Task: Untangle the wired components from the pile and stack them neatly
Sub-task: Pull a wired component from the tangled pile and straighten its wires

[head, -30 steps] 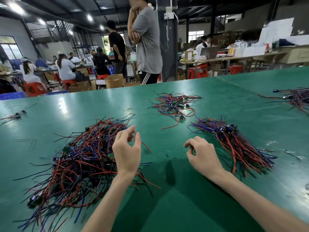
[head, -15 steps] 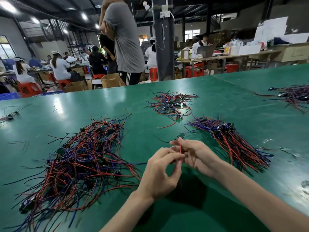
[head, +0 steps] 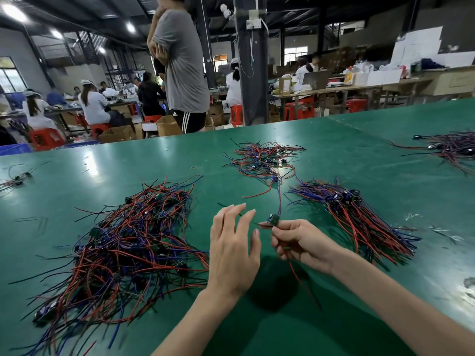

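I note the green tabletop [head: 334, 155] carries the tangled pile [head: 123, 247] at 9 o'clock and a stacked bundle [head: 359, 217] at 3 o'clock. At centre, the left hand [head: 231, 253] hovers, fingers [head: 226, 217] spread. The right hand [head: 303, 242] pinches one wired component [head: 273, 219] at its fingers.

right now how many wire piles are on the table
5: big tangled pile left, small pile centre back, neat stack right, fourth pile far right, tiny cluster far left. More may lie off-frame.

Green table [head: 334, 155], grey-shirted bystander [head: 183, 65], red stools [head: 299, 111]
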`<act>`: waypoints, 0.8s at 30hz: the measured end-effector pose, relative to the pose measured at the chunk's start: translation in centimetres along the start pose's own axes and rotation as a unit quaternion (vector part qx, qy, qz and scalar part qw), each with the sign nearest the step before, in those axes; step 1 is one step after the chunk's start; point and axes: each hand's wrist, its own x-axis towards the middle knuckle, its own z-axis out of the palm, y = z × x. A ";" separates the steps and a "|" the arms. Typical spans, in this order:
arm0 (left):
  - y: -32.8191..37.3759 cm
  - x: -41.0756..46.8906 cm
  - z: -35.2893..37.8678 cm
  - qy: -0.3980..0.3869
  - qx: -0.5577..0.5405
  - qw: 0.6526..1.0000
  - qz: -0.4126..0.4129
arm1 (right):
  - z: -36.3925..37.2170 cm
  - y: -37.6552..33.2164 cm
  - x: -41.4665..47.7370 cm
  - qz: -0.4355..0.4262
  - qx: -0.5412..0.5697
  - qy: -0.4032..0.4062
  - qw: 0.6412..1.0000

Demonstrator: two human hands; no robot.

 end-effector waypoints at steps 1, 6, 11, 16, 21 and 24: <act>0.0 -0.1 0.2 -0.021 0.020 1.000 -0.003 | 0.1 0.0 -0.1 0.003 0.003 -0.009 1.000; 0.1 -0.5 0.4 -0.081 0.003 0.996 -0.034 | 0.1 0.4 0.0 0.009 -0.014 -0.015 1.000; 0.6 -0.6 0.3 -0.053 -0.034 0.998 -0.025 | -0.2 0.7 0.4 -0.001 -0.004 -0.002 1.000; 0.7 -0.8 0.8 -0.053 -0.060 0.997 0.019 | -0.3 0.6 0.6 -0.005 0.019 -0.002 1.000; 1.0 -1.1 0.9 -0.049 -0.197 0.975 -0.087 | -0.3 0.5 0.6 -0.021 -0.003 0.010 1.000; 1.1 -1.0 0.7 -0.054 -0.277 0.952 -0.119 | -0.3 0.4 0.6 -0.031 -0.033 0.015 0.999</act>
